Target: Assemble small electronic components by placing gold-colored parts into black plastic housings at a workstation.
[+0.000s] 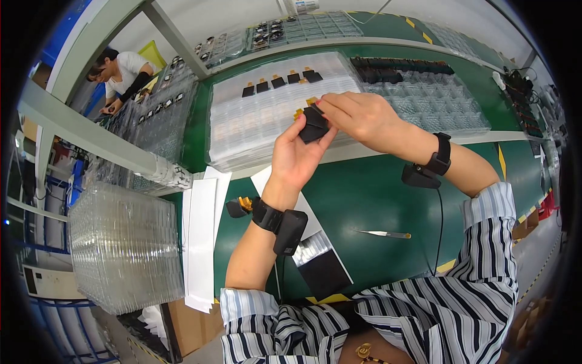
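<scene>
Over the near edge of a clear plastic tray [224,124], my left hand [292,161] grips a small stack of black square parts [313,128] with gold-coloured flex tabs. My right hand [368,120] reaches in from the right, its thumb and fingertips pinched on the top of that stack. Whether it has hold of a single part is hidden by the fingers. Farther back in the tray lies a row of several similar black parts [278,81] with their gold tabs pointing away. Another small bunch of black parts [236,208] rests on the green table, left of my left forearm.
A slim pointed metal tool [383,234] lies on the green table [370,200]. White sheets [199,242] and a tall stack of clear trays [124,242] stand left. Another tray [433,100] holds black parts at right. A grey frame post [91,133] separates a seated co-worker [128,70].
</scene>
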Demonstrator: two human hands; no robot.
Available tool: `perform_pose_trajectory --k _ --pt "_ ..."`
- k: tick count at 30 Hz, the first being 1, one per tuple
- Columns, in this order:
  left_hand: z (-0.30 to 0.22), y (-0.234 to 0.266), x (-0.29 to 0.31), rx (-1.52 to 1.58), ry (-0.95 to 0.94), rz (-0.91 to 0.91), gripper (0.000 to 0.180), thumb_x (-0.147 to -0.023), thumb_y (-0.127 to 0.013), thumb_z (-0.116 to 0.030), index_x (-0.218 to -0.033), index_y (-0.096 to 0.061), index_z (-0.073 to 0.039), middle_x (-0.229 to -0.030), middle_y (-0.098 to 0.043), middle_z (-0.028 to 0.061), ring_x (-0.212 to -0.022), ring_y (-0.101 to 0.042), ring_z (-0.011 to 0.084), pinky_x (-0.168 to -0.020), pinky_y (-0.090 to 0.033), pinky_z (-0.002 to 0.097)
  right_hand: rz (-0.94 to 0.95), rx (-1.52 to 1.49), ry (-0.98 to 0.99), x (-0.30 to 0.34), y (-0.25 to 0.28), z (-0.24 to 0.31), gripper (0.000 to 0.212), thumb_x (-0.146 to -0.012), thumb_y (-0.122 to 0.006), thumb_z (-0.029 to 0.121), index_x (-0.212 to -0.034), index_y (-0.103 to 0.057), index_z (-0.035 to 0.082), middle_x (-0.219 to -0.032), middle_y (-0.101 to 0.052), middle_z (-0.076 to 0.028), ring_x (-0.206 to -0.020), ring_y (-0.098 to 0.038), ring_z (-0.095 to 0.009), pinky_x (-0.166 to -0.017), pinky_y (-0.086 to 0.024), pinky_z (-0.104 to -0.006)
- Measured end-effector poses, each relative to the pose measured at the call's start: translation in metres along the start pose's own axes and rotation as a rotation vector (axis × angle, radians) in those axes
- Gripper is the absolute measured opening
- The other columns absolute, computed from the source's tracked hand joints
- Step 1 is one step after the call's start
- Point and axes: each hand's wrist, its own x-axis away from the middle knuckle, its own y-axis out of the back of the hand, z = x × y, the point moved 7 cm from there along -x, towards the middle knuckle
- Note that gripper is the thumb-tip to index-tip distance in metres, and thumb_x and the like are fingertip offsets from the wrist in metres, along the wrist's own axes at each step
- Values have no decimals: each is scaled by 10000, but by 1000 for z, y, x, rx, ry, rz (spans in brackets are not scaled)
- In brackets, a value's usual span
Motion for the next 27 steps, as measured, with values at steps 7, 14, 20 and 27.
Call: perform_pose_trajectory --k 7,14,20,27 --pt "-1 3 3 -9 106 141 269 -889 -470 -98 -1124 -424 23 -1132 -484 145 -1051 -486 252 -925 -410 404 -41 -210 96 5 4 6 297 -682 -656 91 -965 -585 30 -984 -587 -89 -858 -591 -249 -652 -507 -311" --pt "-3 2 1 -123 -9 97 297 -883 -487 -96 -1134 -407 42 -1146 -469 174 -1093 -469 294 -936 -418 397 -52 -385 -247 9 -3 -5 262 -685 -672 98 -926 -602 23 -986 -590 -70 -911 -555 -248 -770 -468 -334" --pt "2 1 5 -50 46 37 326 -880 -489 -90 -1151 -383 57 -1152 -457 201 -1117 -453 315 -993 -378 425 99 -554 -433 14 -16 -25 237 -705 -666 85 -925 -606 20 -1005 -590 -79 -929 -550 -247 -792 -447 -334" --pt "0 2 7 -28 70 56 331 -881 -483 -93 -1159 -379 55 -1166 -453 199 -1110 -464 310 -995 -373 453 -75 -644 -387 13 -1 -28 233 -712 -662 61 -934 -605 23 -1059 -583 -87 -961 -546 -247 -791 -445 -340"
